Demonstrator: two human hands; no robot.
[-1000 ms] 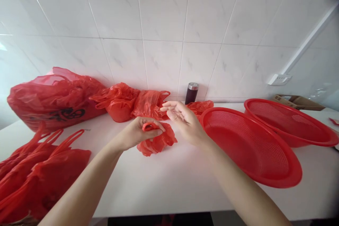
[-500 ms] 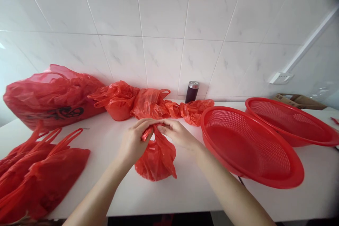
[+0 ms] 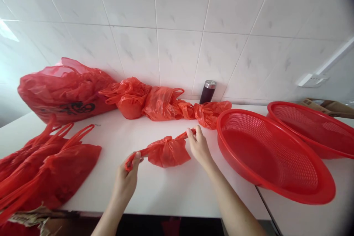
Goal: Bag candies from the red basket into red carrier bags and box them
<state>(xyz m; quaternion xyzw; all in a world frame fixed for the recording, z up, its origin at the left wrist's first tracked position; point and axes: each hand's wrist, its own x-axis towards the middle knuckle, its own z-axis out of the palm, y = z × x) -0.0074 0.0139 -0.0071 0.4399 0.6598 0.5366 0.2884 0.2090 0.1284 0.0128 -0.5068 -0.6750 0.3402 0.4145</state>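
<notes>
A small knotted red plastic bag (image 3: 167,151) lies on the white counter (image 3: 171,191) in front of me. My left hand (image 3: 127,180) pinches the bag's left handle end. My right hand (image 3: 197,145) pinches the right handle end. The two ends are stretched apart, with the bunched bag between my hands.
Two red mesh baskets (image 3: 273,155) (image 3: 312,127) sit at the right. A row of tied red bags (image 3: 166,103) and a dark flask (image 3: 208,91) stand against the tiled wall. A large stuffed red bag (image 3: 63,90) and flat red bags (image 3: 47,169) lie at the left.
My hands were together at the bag's top half a second ago. They have now pulled apart sideways, drawing the handles taut. The view has shifted slightly.
</notes>
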